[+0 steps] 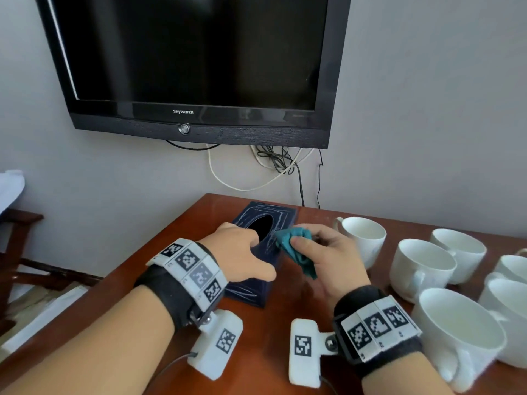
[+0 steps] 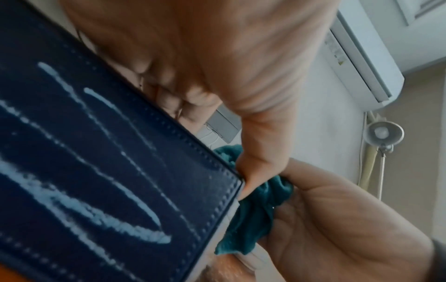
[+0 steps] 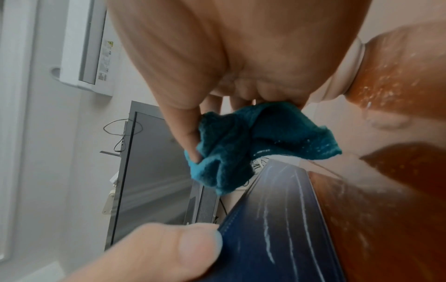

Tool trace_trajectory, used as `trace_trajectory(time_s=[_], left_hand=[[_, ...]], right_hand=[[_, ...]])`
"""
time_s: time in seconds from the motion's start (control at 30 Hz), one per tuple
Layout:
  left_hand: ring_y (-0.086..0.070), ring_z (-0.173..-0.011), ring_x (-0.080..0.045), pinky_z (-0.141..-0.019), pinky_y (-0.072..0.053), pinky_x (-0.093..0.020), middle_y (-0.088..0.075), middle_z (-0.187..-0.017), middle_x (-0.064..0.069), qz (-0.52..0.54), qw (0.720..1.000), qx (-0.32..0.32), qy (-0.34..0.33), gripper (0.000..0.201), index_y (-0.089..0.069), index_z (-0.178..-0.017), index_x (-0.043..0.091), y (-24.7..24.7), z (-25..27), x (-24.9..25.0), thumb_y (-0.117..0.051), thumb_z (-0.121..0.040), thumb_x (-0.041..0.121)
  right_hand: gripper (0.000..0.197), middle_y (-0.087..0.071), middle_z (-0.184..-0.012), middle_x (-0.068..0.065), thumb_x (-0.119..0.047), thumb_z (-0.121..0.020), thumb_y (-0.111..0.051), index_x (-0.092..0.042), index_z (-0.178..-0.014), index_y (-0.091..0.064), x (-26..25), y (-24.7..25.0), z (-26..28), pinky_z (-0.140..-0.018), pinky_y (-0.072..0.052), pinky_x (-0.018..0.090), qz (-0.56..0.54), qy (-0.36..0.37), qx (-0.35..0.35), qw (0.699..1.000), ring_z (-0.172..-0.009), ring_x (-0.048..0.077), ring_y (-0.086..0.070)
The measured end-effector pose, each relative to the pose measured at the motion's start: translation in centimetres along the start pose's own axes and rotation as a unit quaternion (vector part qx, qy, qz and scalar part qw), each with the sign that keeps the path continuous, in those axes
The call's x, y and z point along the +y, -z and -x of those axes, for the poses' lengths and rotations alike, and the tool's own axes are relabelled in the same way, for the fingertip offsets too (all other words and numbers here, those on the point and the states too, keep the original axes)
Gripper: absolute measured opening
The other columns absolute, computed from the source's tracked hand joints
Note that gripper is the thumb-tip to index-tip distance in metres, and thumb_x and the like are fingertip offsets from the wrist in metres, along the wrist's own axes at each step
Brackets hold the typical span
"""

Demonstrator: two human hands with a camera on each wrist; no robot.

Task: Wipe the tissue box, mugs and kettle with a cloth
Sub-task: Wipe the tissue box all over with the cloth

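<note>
1. "Skyworth" is printed on the wall-mounted TV (image 1: pixel 196 67).
2. A reddish wooden table (image 1: pixel 176 252) stands against a pale wall (cables dangle below the screen).
3. The left hand (image 1: pixel 242 252) grips the dark blue, chalk-streaked box (image 1: pixel 268 220); white mugs (image 1: pixel 422 263) sit right of it.
4. The right hand (image 1: pixel 328 258) pinches a bunched teal cloth (image 1: pixel 296 246) at the box's top.

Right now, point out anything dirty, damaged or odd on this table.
The dark blue tissue box is streaked with pale chalky lines on its top and sides. The left hand grips it; the right hand holds the teal cloth against its top. The white mugs look clean.
</note>
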State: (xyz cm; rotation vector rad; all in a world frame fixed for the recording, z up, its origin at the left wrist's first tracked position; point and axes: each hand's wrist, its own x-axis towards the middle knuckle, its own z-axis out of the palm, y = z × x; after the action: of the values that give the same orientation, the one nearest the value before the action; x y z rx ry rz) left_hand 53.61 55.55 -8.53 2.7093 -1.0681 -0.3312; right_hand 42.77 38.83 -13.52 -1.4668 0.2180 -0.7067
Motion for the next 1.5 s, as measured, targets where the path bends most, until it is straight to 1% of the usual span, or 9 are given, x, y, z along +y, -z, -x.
trace_trajectory(time_s=[0.17, 0.3, 0.5, 0.63, 0.77, 0.9, 1.2, 1.33, 1.5], left_hand=[[-0.056, -0.100, -0.009, -0.089, -0.054, -0.034, -0.058, -0.103, 0.004, 0.057, 0.995, 0.034, -0.074, 0.048, -0.068, -0.093, 0.020, 0.0, -0.3, -1.0, -0.082, -0.070, 0.058], [-0.051, -0.111, -0.006, -0.098, -0.051, -0.039, -0.056, -0.110, 0.009, 0.077, 0.992, 0.024, -0.095, 0.052, -0.067, -0.088, 0.030, 0.2, -0.6, -1.4, -0.075, -0.055, 0.069], [-0.047, -0.111, -0.003, -0.098, -0.048, -0.027, -0.050, -0.119, 0.007, 0.066, 0.990, 0.028, -0.122, 0.070, -0.064, -0.103, 0.020, -0.2, -1.1, -2.0, -0.075, -0.057, 0.071], [-0.041, -0.119, 0.004, -0.103, -0.042, -0.022, -0.048, -0.125, 0.016, 0.074, 0.984, 0.021, -0.159, 0.060, -0.063, -0.125, 0.029, -0.3, -1.4, -2.9, -0.084, -0.076, 0.056], [-0.044, -0.116, 0.004, -0.104, -0.044, -0.022, -0.048, -0.123, 0.016, 0.093, 0.981, 0.045, -0.163, 0.060, -0.062, -0.125, 0.030, -0.6, -1.7, -2.9, -0.084, -0.076, 0.056], [-0.049, -0.107, 0.000, -0.098, -0.049, -0.032, -0.049, -0.113, 0.020, 0.120, 0.981, 0.063, -0.140, 0.074, -0.049, -0.126, 0.036, -0.9, -1.4, -2.6, -0.083, -0.068, 0.067], [-0.047, -0.128, 0.002, -0.105, -0.043, -0.029, -0.061, -0.107, 0.020, 0.144, 0.974, 0.057, -0.165, 0.092, -0.026, -0.149, 0.040, -1.0, -1.0, -3.3, -0.084, -0.078, 0.049], [-0.045, -0.130, 0.006, -0.106, -0.040, -0.026, -0.061, -0.108, 0.021, 0.147, 0.974, 0.055, -0.166, 0.099, -0.022, -0.155, 0.039, -1.0, -1.1, -3.3, -0.083, -0.079, 0.047], [-0.052, -0.121, -0.001, -0.105, -0.045, -0.029, -0.057, -0.117, 0.023, 0.141, 0.974, 0.064, -0.164, 0.098, -0.025, -0.155, 0.039, -1.1, -1.3, -3.7, -0.083, -0.077, 0.050]], right_hand=[[0.024, -0.079, -0.102, 0.007, 0.000, -0.087, -0.078, -0.021, -0.099, -0.081, -0.2, -1.1, 0.6, -0.088, -0.060, 0.038, 0.066, 0.033, -0.100, 0.992, -0.097, 0.024, -0.075], [0.034, -0.075, -0.105, -0.009, -0.006, -0.085, -0.081, -0.039, -0.093, -0.079, -0.3, -1.8, 0.8, -0.094, -0.054, 0.025, 0.212, 0.078, -0.135, 0.965, -0.100, 0.007, -0.070], [0.032, -0.071, -0.103, -0.018, -0.012, -0.091, -0.077, -0.044, -0.096, -0.072, -0.4, -1.4, -0.7, -0.089, -0.046, 0.011, 0.299, 0.089, -0.075, 0.947, -0.097, -0.005, -0.065], [0.022, -0.070, -0.110, -0.016, -0.019, -0.094, -0.074, -0.029, -0.114, -0.076, 0.2, -0.9, -1.7, -0.099, -0.050, 0.025, 0.364, 0.079, -0.012, 0.928, -0.104, 0.004, -0.065], [0.029, -0.070, -0.103, -0.024, -0.019, -0.092, -0.076, -0.046, -0.100, -0.071, -0.4, -1.2, -1.3, -0.093, -0.049, 0.017, 0.375, 0.100, -0.062, 0.920, -0.101, -0.003, -0.065], [0.025, -0.074, -0.106, -0.020, -0.022, -0.087, -0.077, -0.045, -0.098, -0.076, -0.6, -1.6, -0.8, -0.097, -0.049, 0.028, 0.369, 0.108, -0.123, 0.915, -0.108, 0.008, -0.065], [0.022, -0.073, -0.102, -0.011, -0.017, -0.092, -0.075, -0.034, -0.105, -0.076, -0.1, 0.4, -2.0, -0.076, -0.040, -0.001, 0.403, 0.081, 0.018, 0.912, -0.097, 0.008, -0.067], [0.024, -0.071, -0.098, -0.022, -0.019, -0.091, -0.075, -0.038, -0.105, -0.075, -0.5, -0.3, -1.4, -0.085, -0.056, 0.023, 0.402, 0.091, -0.025, 0.911, -0.094, 0.003, -0.068], [0.030, -0.073, -0.105, -0.025, -0.051, -0.082, -0.064, -0.050, -0.111, -0.070, -0.4, -2.0, -0.8, -0.099, -0.051, 0.040, 0.437, 0.115, -0.105, 0.886, -0.110, 0.015, -0.064]])
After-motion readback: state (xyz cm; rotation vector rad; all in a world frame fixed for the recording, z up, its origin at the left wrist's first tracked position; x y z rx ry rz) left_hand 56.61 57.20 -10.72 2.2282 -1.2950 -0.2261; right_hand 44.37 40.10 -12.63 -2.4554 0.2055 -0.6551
